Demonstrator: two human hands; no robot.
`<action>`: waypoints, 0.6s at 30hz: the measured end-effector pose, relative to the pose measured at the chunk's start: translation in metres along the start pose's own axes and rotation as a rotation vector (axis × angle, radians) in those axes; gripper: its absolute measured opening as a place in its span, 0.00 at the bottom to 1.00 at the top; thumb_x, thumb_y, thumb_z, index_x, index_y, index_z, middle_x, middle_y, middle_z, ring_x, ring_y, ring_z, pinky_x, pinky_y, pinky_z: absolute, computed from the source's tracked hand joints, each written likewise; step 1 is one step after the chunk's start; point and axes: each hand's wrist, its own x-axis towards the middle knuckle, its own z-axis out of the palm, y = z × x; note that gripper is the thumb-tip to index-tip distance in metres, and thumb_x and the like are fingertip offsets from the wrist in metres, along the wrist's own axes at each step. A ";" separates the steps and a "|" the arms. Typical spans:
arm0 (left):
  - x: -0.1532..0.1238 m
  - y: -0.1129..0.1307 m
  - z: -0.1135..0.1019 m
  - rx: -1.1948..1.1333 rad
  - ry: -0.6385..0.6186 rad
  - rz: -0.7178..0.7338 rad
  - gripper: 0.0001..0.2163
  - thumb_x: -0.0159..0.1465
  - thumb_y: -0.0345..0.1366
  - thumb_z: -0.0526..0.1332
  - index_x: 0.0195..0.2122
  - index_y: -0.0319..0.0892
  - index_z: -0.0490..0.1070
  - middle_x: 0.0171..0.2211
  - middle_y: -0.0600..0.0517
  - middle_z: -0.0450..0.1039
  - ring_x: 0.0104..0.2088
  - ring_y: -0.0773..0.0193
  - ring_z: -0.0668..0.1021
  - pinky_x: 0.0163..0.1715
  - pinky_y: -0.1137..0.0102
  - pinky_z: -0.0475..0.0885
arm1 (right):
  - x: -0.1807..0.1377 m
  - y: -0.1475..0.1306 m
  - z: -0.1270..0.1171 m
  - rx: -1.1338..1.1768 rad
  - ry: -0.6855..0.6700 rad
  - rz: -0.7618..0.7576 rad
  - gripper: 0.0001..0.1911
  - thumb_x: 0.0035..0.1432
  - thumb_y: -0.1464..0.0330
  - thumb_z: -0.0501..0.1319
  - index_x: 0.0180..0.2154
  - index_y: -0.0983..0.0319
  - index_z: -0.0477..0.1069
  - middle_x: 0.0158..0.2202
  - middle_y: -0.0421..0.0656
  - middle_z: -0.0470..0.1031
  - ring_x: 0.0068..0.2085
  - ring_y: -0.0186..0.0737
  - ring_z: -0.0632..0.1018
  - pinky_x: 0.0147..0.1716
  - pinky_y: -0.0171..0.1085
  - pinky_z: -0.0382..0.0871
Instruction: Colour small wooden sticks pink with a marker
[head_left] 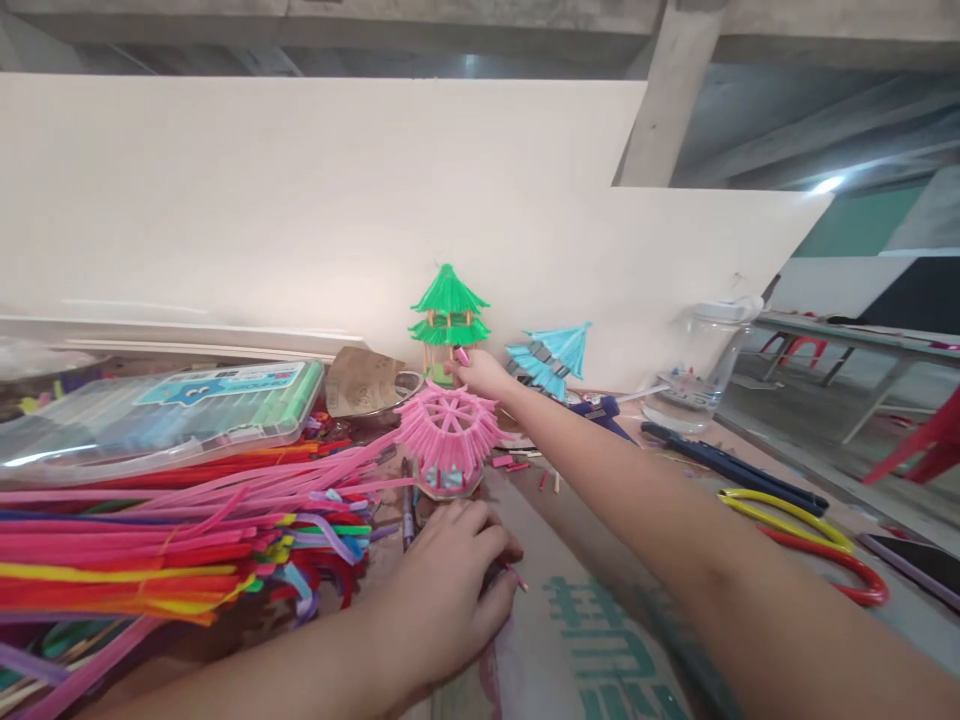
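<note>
My right hand reaches far forward and pinches a short pink stick piece at the foot of a green pagoda model. In front of it a pink pagoda roof model stands on the table. My left hand rests just below the pink model, fingers curled, with a small pink piece poking out by its fingertips. A blue pagoda model lies tilted to the right of the green one.
A heap of coloured pipe cleaners fills the left. A clear plastic case lies behind it. A blue glue gun, dark tongs, yellow and red scissors and a clear jar sit on the right. A white board backs the table.
</note>
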 end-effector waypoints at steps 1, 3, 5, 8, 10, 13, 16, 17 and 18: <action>0.000 0.000 0.000 0.005 0.004 0.003 0.08 0.62 0.28 0.59 0.42 0.43 0.72 0.42 0.48 0.70 0.46 0.54 0.72 0.48 0.57 0.69 | -0.001 -0.005 -0.005 0.029 0.014 0.003 0.15 0.64 0.64 0.59 0.50 0.64 0.69 0.48 0.47 0.73 0.44 0.42 0.77 0.42 0.45 0.74; 0.000 0.000 0.000 0.005 0.013 0.016 0.08 0.62 0.28 0.59 0.42 0.43 0.72 0.42 0.48 0.70 0.47 0.54 0.71 0.48 0.57 0.69 | -0.006 -0.015 -0.015 0.095 0.064 -0.008 0.09 0.66 0.67 0.56 0.42 0.67 0.71 0.36 0.43 0.75 0.33 0.36 0.77 0.33 0.37 0.73; -0.001 -0.001 0.000 0.001 0.021 0.026 0.08 0.63 0.29 0.58 0.42 0.43 0.72 0.42 0.48 0.70 0.46 0.54 0.71 0.48 0.57 0.69 | -0.013 -0.024 -0.026 0.169 0.119 -0.043 0.10 0.66 0.70 0.53 0.32 0.65 0.68 0.22 0.37 0.69 0.22 0.30 0.71 0.24 0.30 0.66; -0.001 -0.003 0.001 -0.004 0.028 0.039 0.08 0.63 0.29 0.58 0.42 0.43 0.72 0.43 0.48 0.69 0.46 0.55 0.71 0.48 0.57 0.69 | -0.033 -0.034 -0.046 0.280 0.178 -0.116 0.11 0.65 0.68 0.53 0.29 0.61 0.63 0.16 0.31 0.61 0.16 0.28 0.62 0.17 0.28 0.57; 0.000 -0.003 0.000 -0.002 0.028 0.040 0.08 0.63 0.29 0.58 0.42 0.43 0.72 0.42 0.48 0.69 0.46 0.55 0.72 0.48 0.58 0.69 | -0.055 -0.039 -0.061 0.345 0.203 -0.159 0.12 0.65 0.63 0.53 0.30 0.60 0.61 0.15 0.30 0.60 0.14 0.27 0.58 0.14 0.28 0.53; 0.000 -0.002 -0.001 0.008 0.024 0.053 0.07 0.63 0.29 0.58 0.41 0.43 0.72 0.41 0.48 0.69 0.45 0.55 0.72 0.47 0.58 0.70 | -0.099 -0.048 -0.085 0.545 0.318 -0.374 0.16 0.61 0.55 0.58 0.29 0.59 0.61 0.15 0.30 0.61 0.13 0.26 0.55 0.12 0.29 0.48; 0.001 -0.003 -0.001 -0.007 0.035 0.090 0.07 0.63 0.29 0.57 0.41 0.43 0.72 0.42 0.48 0.69 0.46 0.55 0.72 0.48 0.57 0.69 | -0.149 -0.065 -0.108 0.572 0.523 -0.560 0.12 0.60 0.60 0.61 0.28 0.59 0.64 0.15 0.32 0.63 0.13 0.27 0.56 0.12 0.30 0.48; 0.002 -0.004 -0.001 -0.012 0.037 0.094 0.07 0.64 0.30 0.57 0.41 0.43 0.71 0.42 0.48 0.69 0.46 0.55 0.72 0.48 0.57 0.68 | -0.165 -0.072 -0.117 0.558 0.601 -0.605 0.12 0.60 0.61 0.61 0.28 0.58 0.64 0.15 0.32 0.62 0.13 0.27 0.56 0.12 0.31 0.48; 0.002 -0.005 -0.001 -0.012 0.038 0.094 0.06 0.64 0.30 0.57 0.41 0.43 0.71 0.42 0.48 0.69 0.46 0.54 0.72 0.48 0.56 0.68 | -0.180 -0.077 -0.127 0.529 0.690 -0.644 0.11 0.60 0.63 0.62 0.27 0.58 0.64 0.15 0.32 0.61 0.13 0.27 0.57 0.12 0.32 0.48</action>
